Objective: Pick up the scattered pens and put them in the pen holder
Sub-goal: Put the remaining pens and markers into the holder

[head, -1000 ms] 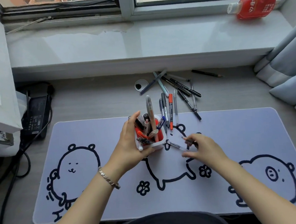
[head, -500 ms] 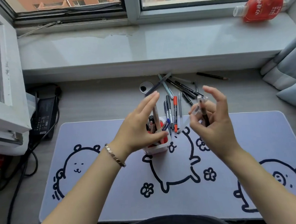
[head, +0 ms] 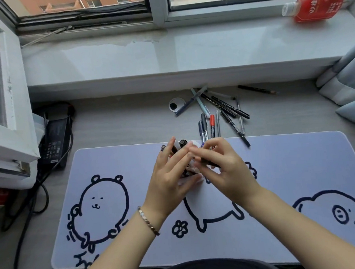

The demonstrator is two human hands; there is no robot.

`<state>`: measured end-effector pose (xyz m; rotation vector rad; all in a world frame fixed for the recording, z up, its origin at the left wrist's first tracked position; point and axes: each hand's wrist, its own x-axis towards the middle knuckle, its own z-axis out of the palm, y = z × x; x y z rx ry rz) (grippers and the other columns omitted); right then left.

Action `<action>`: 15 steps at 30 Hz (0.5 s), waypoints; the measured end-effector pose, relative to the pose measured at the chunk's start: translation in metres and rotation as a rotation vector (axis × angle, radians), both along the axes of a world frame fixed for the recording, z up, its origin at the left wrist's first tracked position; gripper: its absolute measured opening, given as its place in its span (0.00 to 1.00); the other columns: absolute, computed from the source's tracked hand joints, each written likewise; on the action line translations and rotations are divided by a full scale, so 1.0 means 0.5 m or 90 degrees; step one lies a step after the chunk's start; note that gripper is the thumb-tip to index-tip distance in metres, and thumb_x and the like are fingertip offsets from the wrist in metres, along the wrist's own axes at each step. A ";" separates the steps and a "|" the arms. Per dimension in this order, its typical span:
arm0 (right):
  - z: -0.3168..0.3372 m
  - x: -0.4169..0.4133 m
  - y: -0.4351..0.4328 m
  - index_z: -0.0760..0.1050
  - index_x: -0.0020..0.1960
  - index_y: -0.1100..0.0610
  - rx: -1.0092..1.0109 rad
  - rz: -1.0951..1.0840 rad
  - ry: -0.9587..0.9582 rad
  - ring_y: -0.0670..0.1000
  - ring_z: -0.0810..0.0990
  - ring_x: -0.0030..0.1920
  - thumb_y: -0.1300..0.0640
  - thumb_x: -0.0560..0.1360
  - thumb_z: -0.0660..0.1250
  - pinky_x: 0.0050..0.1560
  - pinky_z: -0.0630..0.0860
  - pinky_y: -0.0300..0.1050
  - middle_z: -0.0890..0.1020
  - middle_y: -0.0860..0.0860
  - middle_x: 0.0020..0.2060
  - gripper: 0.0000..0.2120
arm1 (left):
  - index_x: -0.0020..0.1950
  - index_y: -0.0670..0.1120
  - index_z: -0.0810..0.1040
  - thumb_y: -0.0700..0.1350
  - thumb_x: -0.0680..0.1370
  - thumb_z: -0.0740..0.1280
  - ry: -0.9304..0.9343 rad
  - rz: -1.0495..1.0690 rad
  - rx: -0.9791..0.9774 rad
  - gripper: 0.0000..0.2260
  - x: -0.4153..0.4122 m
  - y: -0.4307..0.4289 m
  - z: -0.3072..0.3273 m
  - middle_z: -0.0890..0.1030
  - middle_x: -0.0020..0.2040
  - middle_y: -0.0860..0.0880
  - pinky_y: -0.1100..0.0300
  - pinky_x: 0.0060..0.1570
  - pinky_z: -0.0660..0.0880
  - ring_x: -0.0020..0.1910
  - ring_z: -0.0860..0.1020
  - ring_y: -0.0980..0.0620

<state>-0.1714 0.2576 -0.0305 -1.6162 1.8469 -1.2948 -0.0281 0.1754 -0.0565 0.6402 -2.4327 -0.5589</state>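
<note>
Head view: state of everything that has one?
left hand, holds the pen holder
right hand, grip pinches a dark pen above the pen holder
pen holder, upright on mat, pens inside, mostly hidden
dark pen, lifted, not yet inserted
loose pens, lying on desk
red bottle, on its side on sill, capped

The pen holder [head: 195,143] stands on the desk mat [head: 289,169] near its far edge, my left hand [head: 171,182] round its 9 o'clock side. My right hand [head: 222,171], at its 3 o'clock, pinches a pen [head: 207,163]. Loose pens [head: 212,126] lie on the desk [head: 120,125] at 12 to 1 o'clock, some reaching onto the mat. A pencil [head: 255,89] lies farther out at 1 o'clock. A power adapter [head: 54,139] sits off the mat at 10 o'clock, and a bottle [head: 316,6] lies on the windowsill [head: 167,54] at 2 o'clock.
</note>
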 end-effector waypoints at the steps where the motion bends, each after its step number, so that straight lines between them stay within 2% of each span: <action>1: 0.003 0.000 0.006 0.75 0.59 0.48 0.022 0.005 0.012 0.46 0.75 0.40 0.44 0.74 0.61 0.38 0.78 0.49 0.70 0.45 0.46 0.16 | 0.62 0.43 0.74 0.50 0.73 0.69 0.019 -0.007 0.017 0.20 -0.003 0.000 -0.003 0.73 0.65 0.48 0.43 0.67 0.66 0.71 0.63 0.42; 4: -0.004 -0.003 0.034 0.77 0.58 0.49 0.130 0.006 0.027 0.47 0.77 0.43 0.37 0.72 0.57 0.43 0.79 0.50 0.69 0.46 0.47 0.23 | 0.59 0.44 0.73 0.50 0.74 0.67 0.052 -0.018 0.041 0.17 -0.009 0.007 -0.005 0.71 0.65 0.46 0.46 0.68 0.66 0.71 0.64 0.45; 6: -0.011 -0.009 0.052 0.77 0.58 0.50 0.180 0.004 -0.006 0.45 0.77 0.46 0.39 0.72 0.58 0.49 0.77 0.45 0.70 0.46 0.46 0.23 | 0.58 0.44 0.73 0.51 0.74 0.66 0.061 -0.009 0.030 0.16 -0.012 0.012 -0.006 0.72 0.64 0.46 0.46 0.67 0.66 0.70 0.64 0.46; 8: -0.003 -0.019 0.057 0.75 0.58 0.46 0.145 -0.068 -0.118 0.38 0.75 0.43 0.46 0.74 0.58 0.47 0.72 0.31 0.71 0.45 0.42 0.15 | 0.56 0.44 0.76 0.50 0.74 0.67 0.069 0.010 -0.009 0.14 -0.015 0.010 -0.003 0.77 0.61 0.47 0.43 0.65 0.68 0.70 0.65 0.44; 9: 0.007 -0.025 0.055 0.72 0.57 0.41 0.109 -0.116 -0.197 0.39 0.73 0.38 0.50 0.76 0.56 0.43 0.70 0.29 0.71 0.45 0.38 0.12 | 0.55 0.43 0.77 0.49 0.74 0.67 0.076 0.020 -0.024 0.13 -0.017 0.008 0.001 0.78 0.59 0.46 0.43 0.65 0.67 0.69 0.65 0.43; 11: 0.030 -0.038 0.048 0.66 0.56 0.36 0.031 -0.187 -0.324 0.43 0.68 0.33 0.55 0.80 0.52 0.38 0.69 0.32 0.67 0.48 0.34 0.14 | 0.55 0.43 0.78 0.46 0.74 0.68 0.089 0.028 -0.034 0.13 -0.021 0.003 0.007 0.79 0.60 0.44 0.51 0.70 0.63 0.69 0.63 0.43; 13: 0.054 -0.047 0.041 0.64 0.57 0.38 -0.042 -0.212 -0.355 0.42 0.72 0.37 0.58 0.81 0.50 0.48 0.73 0.33 0.71 0.49 0.35 0.15 | 0.60 0.44 0.73 0.44 0.72 0.69 0.089 0.036 -0.024 0.18 -0.024 0.000 0.014 0.71 0.65 0.44 0.56 0.72 0.58 0.71 0.60 0.45; 15: 0.069 -0.045 0.028 0.66 0.55 0.40 -0.102 -0.190 -0.423 0.43 0.77 0.45 0.55 0.80 0.52 0.59 0.72 0.38 0.78 0.46 0.38 0.10 | 0.64 0.45 0.68 0.42 0.71 0.68 0.081 0.042 0.013 0.23 -0.025 -0.002 0.018 0.63 0.69 0.44 0.55 0.71 0.60 0.72 0.58 0.46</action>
